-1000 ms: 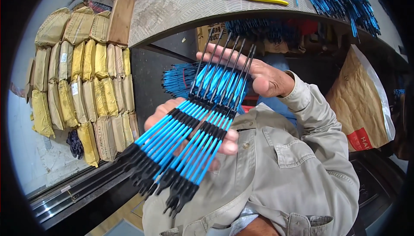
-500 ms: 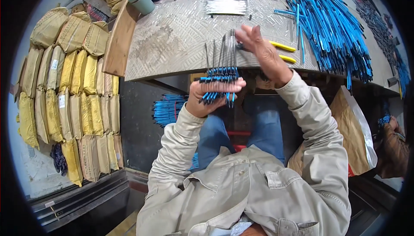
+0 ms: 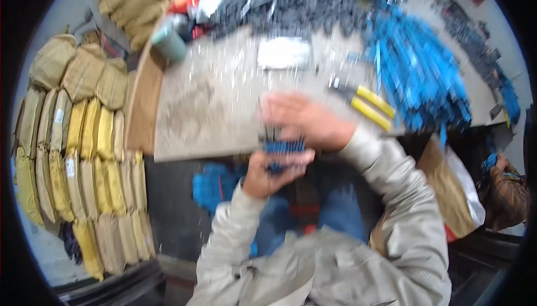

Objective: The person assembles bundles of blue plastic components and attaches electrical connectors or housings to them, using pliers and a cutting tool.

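While left hand (image 3: 267, 173) clasps blue rods (image 3: 285, 147), right hand (image 3: 309, 121) points left, its grip unclear.

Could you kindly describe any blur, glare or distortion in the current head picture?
Head view: blur smears the right hand, the left hand and the blue strips it holds; head view: bright glints streak vertically across the table; head view: the fisheye picture curves into black at its sides.

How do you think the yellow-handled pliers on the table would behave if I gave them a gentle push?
The pliers would likely slide rather than roll, lying flat with handles apart. The dark head, seemingly metal, may make that end heavier. A push might send them over, as the handle ends lie near the table's front edge.
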The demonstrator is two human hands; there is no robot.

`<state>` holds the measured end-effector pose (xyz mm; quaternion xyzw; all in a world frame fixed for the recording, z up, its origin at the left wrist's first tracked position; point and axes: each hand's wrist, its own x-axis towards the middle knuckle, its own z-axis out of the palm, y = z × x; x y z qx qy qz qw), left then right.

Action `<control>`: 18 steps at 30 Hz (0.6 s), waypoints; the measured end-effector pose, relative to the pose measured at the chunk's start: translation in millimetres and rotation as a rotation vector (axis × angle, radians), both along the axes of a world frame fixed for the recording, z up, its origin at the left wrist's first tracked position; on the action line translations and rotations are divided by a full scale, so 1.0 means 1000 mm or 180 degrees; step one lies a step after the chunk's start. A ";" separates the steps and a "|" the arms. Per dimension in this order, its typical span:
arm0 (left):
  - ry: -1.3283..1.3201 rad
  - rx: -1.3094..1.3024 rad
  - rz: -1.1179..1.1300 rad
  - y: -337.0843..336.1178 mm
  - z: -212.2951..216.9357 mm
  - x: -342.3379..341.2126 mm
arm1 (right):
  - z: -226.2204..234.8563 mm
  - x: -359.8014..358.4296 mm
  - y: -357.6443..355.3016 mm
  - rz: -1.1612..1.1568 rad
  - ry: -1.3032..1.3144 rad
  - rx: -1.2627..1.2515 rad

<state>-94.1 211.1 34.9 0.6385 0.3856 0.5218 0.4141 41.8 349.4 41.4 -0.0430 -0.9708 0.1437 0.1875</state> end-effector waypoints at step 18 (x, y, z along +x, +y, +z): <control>-0.1052 -0.0960 0.0043 -0.009 -0.003 0.004 | 0.015 -0.057 0.134 -0.1945 -0.0540 0.0046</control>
